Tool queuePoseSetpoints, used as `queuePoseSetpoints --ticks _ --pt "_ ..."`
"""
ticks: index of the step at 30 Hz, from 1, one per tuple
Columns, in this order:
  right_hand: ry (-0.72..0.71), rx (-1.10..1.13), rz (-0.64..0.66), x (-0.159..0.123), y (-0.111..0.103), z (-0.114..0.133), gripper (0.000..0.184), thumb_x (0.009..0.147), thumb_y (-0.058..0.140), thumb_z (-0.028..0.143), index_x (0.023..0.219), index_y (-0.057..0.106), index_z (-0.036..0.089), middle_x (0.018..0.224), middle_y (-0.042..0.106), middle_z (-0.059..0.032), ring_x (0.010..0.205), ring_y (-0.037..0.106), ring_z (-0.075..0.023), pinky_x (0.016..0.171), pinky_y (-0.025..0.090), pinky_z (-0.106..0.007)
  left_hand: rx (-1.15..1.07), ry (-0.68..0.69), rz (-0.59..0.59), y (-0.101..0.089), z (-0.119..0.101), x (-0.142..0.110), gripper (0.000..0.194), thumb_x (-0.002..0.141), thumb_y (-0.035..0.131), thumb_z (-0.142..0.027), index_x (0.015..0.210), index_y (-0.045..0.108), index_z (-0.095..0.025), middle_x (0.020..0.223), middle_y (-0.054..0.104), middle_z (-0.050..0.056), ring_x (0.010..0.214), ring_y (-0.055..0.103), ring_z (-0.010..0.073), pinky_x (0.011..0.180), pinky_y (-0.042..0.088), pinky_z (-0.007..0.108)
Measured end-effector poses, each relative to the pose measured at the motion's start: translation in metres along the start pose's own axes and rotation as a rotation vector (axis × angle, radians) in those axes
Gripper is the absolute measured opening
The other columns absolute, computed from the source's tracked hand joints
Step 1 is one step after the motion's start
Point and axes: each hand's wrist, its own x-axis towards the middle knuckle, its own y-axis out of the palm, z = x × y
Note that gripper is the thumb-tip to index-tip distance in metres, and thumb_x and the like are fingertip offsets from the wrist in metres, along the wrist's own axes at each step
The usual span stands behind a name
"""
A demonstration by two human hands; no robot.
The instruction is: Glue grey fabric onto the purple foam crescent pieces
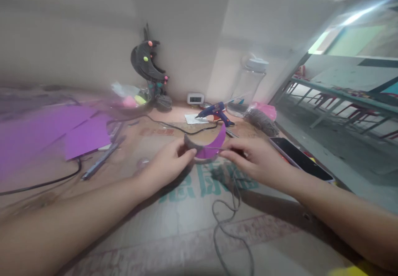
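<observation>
My left hand pinches a crescent moon shape at its left end. Grey yarn covers that left part, and the right part shows bare purple. Between thumb and fingers my right hand grips a strand of grey yarn, drawn along the crescent. From below the right hand the yarn runs in loose loops down the cardboard surface toward me. Just beyond the crescent lies a blue glue gun, its nozzle over a small white card.
Purple sheets and a box-cutter-like tool lie left. A dark crescent ornament stands at the back. A clear bottle, a grey yarn bundle and a phone are right. A black cable crosses behind my hands.
</observation>
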Motion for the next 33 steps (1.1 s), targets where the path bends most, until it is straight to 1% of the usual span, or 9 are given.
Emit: queuePoseSetpoints --ticks 3,6,13,19,22,24,26,31,33 --pt "-0.114 -0.197 -0.173 -0.002 -0.015 0.000 0.017 0.093 0.053 0.026 0.089 0.067 0.019 0.078 0.068 -0.0025 0.068 0.058 -0.0136 0.062 0.040 -0.025 0.063 0.053 0.067 0.000 -0.004 -0.004 0.017 0.086 0.050 -0.026 0.093 0.064 -0.020 0.092 0.069 0.003 0.087 0.062 0.0218 0.078 0.047 0.032" --pt "-0.137 -0.262 -0.250 -0.003 -0.022 0.001 0.015 0.091 0.055 0.026 0.089 0.068 0.021 0.079 0.070 -0.0024 0.065 0.058 -0.0134 0.059 0.042 -0.025 0.059 0.090 0.139 -0.001 -0.008 -0.006 0.020 0.085 0.048 -0.022 0.095 0.065 -0.021 0.094 0.069 0.003 0.090 0.062 0.0211 0.080 0.047 0.032" --pt "0.084 0.009 -0.268 0.007 -0.028 -0.012 0.015 0.085 0.062 0.032 0.079 0.070 0.021 0.076 0.069 -0.0010 0.066 0.058 -0.0145 0.058 0.043 -0.026 -0.013 0.029 0.259 -0.002 -0.011 -0.010 0.012 0.086 0.048 -0.024 0.086 0.059 -0.020 0.076 0.061 0.000 0.069 0.057 0.0159 0.063 0.046 0.027" --pt "0.208 0.201 -0.176 0.018 -0.017 -0.036 0.019 0.083 0.063 0.035 0.074 0.068 0.019 0.069 0.064 -0.0010 0.060 0.053 -0.0134 0.056 0.041 -0.027 -0.148 0.033 0.230 -0.001 -0.011 -0.012 0.011 0.084 0.050 -0.024 0.085 0.061 -0.020 0.078 0.062 0.002 0.067 0.056 0.0155 0.057 0.045 0.025" --pt "0.221 0.273 -0.095 0.017 -0.001 -0.035 0.018 0.082 0.064 0.032 0.092 0.071 0.019 0.090 0.069 -0.0039 0.070 0.058 -0.0152 0.060 0.045 -0.028 -0.127 0.062 0.176 0.000 -0.010 -0.010 0.018 0.084 0.051 -0.024 0.094 0.066 -0.021 0.087 0.066 0.005 0.074 0.058 0.0180 0.059 0.045 0.025" --pt "0.263 0.460 -0.046 0.014 0.012 -0.030 0.029 0.081 0.064 0.030 0.109 0.067 0.021 0.108 0.068 -0.0056 0.069 0.060 -0.0133 0.056 0.047 -0.025 -0.125 0.057 0.153 0.001 -0.009 -0.009 0.022 0.084 0.051 -0.024 0.100 0.067 -0.021 0.089 0.068 0.005 0.076 0.060 0.0187 0.061 0.046 0.026" --pt "0.315 0.726 0.008 0.010 0.025 -0.024 0.036 0.084 0.062 0.032 0.118 0.061 0.022 0.113 0.067 -0.0062 0.058 0.058 -0.0095 0.048 0.046 -0.023 -0.128 0.049 0.137 0.001 -0.008 -0.008 0.025 0.084 0.052 -0.025 0.103 0.067 -0.022 0.089 0.069 0.004 0.076 0.060 0.0188 0.062 0.046 0.027" --pt "0.330 1.134 0.142 0.000 0.047 -0.021 0.038 0.090 0.055 0.036 0.125 0.054 0.020 0.065 0.064 0.0019 0.040 0.052 -0.0086 0.041 0.049 -0.024 -0.107 0.026 0.158 0.001 -0.009 -0.008 0.028 0.085 0.050 -0.025 0.107 0.067 -0.021 0.088 0.068 0.004 0.070 0.058 0.0172 0.059 0.045 0.026" --pt "0.334 1.149 0.155 -0.002 0.049 -0.022 0.036 0.091 0.054 0.036 0.123 0.056 0.020 0.064 0.062 0.0020 0.042 0.055 -0.0095 0.044 0.052 -0.025 -0.108 0.023 0.165 0.001 -0.009 -0.008 0.028 0.084 0.051 -0.024 0.107 0.067 -0.020 0.087 0.067 0.004 0.071 0.058 0.0173 0.060 0.045 0.026"
